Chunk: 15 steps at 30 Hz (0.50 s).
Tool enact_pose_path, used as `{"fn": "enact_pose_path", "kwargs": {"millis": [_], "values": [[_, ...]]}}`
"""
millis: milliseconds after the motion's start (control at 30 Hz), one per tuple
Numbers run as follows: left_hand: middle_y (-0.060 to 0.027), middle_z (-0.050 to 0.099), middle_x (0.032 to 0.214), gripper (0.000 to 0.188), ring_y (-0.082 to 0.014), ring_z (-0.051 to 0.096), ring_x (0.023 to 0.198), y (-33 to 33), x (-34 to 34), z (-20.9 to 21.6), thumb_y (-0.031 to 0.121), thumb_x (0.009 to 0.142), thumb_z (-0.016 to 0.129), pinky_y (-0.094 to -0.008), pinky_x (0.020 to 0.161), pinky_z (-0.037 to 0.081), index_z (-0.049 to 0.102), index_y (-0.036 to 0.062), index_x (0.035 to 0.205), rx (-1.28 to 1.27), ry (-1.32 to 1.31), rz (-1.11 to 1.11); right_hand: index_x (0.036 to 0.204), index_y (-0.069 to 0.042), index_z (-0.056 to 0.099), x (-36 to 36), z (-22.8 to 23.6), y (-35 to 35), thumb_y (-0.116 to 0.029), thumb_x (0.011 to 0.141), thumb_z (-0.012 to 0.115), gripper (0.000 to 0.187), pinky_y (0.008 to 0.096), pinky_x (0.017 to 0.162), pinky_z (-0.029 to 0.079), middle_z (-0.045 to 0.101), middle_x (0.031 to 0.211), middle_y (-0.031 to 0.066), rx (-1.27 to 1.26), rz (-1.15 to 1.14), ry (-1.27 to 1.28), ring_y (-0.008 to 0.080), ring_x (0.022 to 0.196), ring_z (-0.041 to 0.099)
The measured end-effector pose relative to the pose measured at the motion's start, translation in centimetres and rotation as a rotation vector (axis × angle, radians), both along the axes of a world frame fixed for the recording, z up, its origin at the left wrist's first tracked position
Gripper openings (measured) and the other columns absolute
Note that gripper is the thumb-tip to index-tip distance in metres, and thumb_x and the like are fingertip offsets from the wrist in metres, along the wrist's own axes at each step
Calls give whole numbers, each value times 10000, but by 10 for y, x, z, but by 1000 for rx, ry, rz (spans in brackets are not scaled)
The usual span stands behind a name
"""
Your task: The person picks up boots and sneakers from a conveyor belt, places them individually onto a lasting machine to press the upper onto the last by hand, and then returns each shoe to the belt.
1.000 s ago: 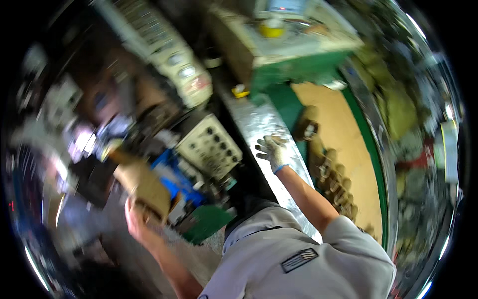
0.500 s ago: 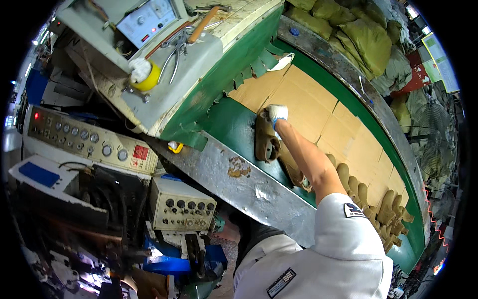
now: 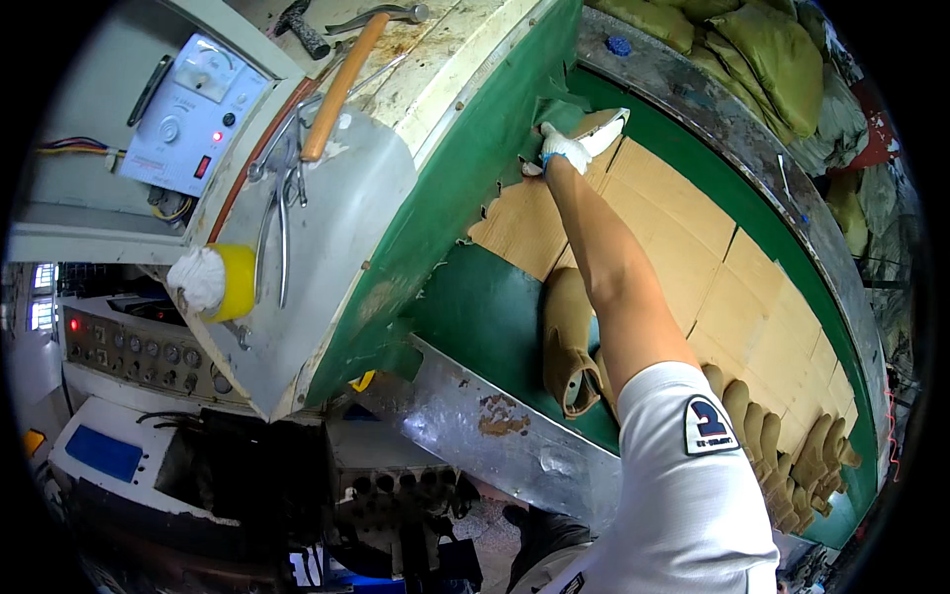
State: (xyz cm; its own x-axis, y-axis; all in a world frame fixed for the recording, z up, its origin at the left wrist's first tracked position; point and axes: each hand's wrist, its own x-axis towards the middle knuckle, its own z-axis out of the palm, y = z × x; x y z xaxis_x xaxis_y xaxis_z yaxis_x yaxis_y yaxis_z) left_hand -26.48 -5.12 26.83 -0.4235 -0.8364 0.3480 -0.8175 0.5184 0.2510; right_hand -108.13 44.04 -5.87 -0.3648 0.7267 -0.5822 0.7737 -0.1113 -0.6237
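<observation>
My right hand (image 3: 567, 151), in a white glove with a blue cuff edge, reaches to the torn flaps of the green curtain (image 3: 559, 111) at the far end of the belt. Its thumb and fingers look apart, with nothing visible in them; the fingertips are partly hidden. Just beyond it lies a white-edged piece (image 3: 611, 126) beside the cardboard. Nearer me, a brown boot (image 3: 569, 337) lies on the green belt (image 3: 475, 297), its opening toward me. Another brown piece beside it is mostly hidden by my forearm. My left hand is out of view.
Flat cardboard sheets (image 3: 663, 218) cover part of the belt. Several brown boots (image 3: 762, 436) stand at the right. On the machine top at left lie a hammer (image 3: 346, 79), pliers (image 3: 287, 188) and a yellow tape roll (image 3: 233, 282). A metal rail (image 3: 475, 406) edges the belt.
My right hand has left the brown boot and moved farther away to the curtain flaps. The boot stays on the belt. The view has shifted closer to the machine.
</observation>
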Motion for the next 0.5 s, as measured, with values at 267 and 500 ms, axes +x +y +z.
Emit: {"fn": "enact_pose_path", "kwargs": {"millis": [267,500], "values": [[-141,740,1007,263,-265,675,943,-8,-28,-17,214,920,690,-394,887,536,758,18,1083,44,10,-32,1355,39,547,28,11,29,-217,827,838,655,499,850,617,637,1318,211,-488,-173,299,304,1148,666],[-136,724,1084,312,-255,664,1007,-14,-18,-28,167,890,697,-386,900,525,722,7,1156,89,53,-45,1384,5,573,146,12,121,-257,893,779,593,492,1035,536,675,1316,161,-1043,365,753,342,1179,664]]}}
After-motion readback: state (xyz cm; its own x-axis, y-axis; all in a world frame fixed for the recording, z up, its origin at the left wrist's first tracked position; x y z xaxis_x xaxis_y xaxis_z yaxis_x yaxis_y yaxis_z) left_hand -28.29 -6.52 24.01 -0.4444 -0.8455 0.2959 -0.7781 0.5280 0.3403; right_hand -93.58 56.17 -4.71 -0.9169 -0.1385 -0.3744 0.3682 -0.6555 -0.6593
